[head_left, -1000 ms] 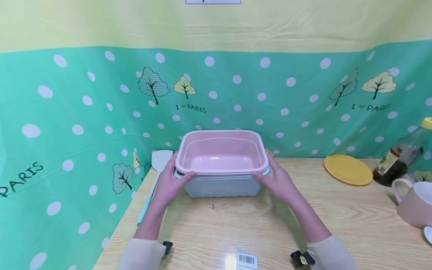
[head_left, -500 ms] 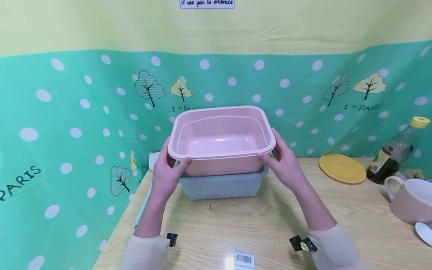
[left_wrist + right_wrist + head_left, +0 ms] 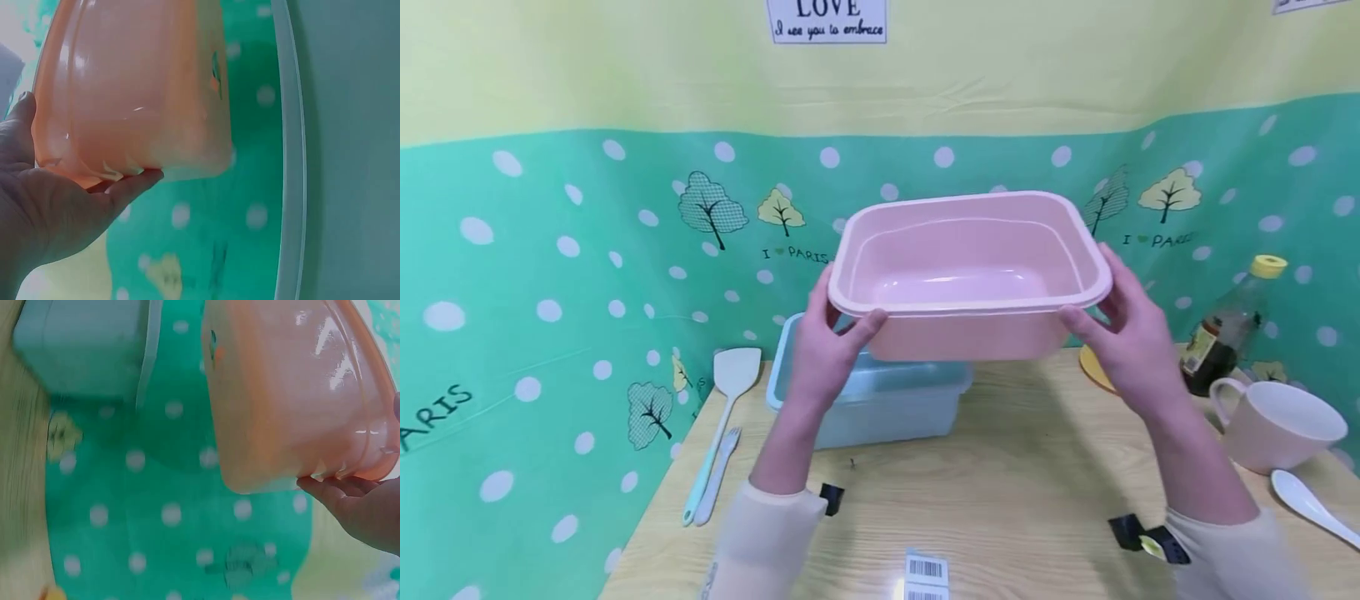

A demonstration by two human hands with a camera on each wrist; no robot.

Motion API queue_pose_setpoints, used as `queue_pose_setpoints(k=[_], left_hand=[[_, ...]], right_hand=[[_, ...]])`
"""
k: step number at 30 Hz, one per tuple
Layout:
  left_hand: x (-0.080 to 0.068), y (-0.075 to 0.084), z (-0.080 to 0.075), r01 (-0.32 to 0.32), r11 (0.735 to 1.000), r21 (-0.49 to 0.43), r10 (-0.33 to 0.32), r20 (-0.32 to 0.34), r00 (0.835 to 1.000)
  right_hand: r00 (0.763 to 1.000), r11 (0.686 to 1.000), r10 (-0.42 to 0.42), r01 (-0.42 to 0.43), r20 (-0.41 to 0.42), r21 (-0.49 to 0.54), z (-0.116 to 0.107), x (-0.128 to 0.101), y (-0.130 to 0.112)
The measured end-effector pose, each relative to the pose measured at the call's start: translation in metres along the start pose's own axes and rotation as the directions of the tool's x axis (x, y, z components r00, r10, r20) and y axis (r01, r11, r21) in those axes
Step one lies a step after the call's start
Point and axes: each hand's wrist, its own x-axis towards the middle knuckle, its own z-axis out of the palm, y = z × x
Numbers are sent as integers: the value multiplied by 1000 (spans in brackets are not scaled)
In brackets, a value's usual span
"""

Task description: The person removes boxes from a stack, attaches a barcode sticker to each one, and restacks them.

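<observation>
From the head view, the pink tub (image 3: 967, 275) is up in the air, above and to the right of the blue tub (image 3: 865, 400) on the table (image 3: 1015, 492). The left hand (image 3: 827, 350) and right hand (image 3: 1131, 333) each curl round an end rim. Best to keep it level.

The left wrist view shows the thumb (image 3: 128, 187) under the rim.

The right wrist view shows fingertips (image 3: 325, 485) hooked under the rim too, so a firm, even hold helps.

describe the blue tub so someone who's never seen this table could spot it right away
Start at the wooden table against the green polka-dot wall. The blue tub sits near the back left, beside a spatula. It is the only pale blue rectangular container, resting on the table, partly under the pink tub the hands hold in the air.
</observation>
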Motion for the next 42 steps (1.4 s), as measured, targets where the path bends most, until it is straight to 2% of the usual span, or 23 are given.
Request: queue_pose_setpoints(k=[3,7,13,17,20,21,23,25,29,32,38,40,42], left_hand=[[-2,-3,25,-7,999,-47,9,44,999],[-9,-14,53,13,998,-69,-6,98,995],[-25,-33,87,101,989,-112,-81,172,982],[-37,-46,108,179,970,-162,-142,217,966],[-48,-56,120,220,962,-160,-175,256,951],[-51,-61,123,232,960,-156,-184,269,945],[-60,-71,128,248,960,-131,-202,290,935],[-67,-80,132,262,960,-103,-219,311,925],[-78,-97,134,260,964,-52,-228,339,913],[-82,-105,131,258,966,-25,-233,355,906],[-81,-112,125,286,958,6,-265,393,880],[-79,-111,123,298,954,20,-279,415,866],[-80,-110,118,314,947,66,-309,446,840]], right_hand=[[999,996,47,-49,-20,-69,-22,-13,8],[994,989,111,-111,-7,-102,-46,-30,26],[981,978,191,-188,29,-91,-75,-59,58],[982,980,188,-190,33,52,-91,-78,78],[983,963,174,-182,58,201,-98,-91,95],[983,959,173,-184,68,214,-99,-96,100],[978,964,190,-203,90,174,-100,-105,111],[967,969,231,-239,104,69,-99,-114,120],[937,944,326,-315,126,-103,-92,-130,133],[928,934,350,-336,129,-119,-85,-137,137],[930,932,349,-331,118,-149,-82,-135,131],[926,926,361,-341,110,-163,-84,-135,127],[920,910,385,-367,68,-191,-87,-136,121]])
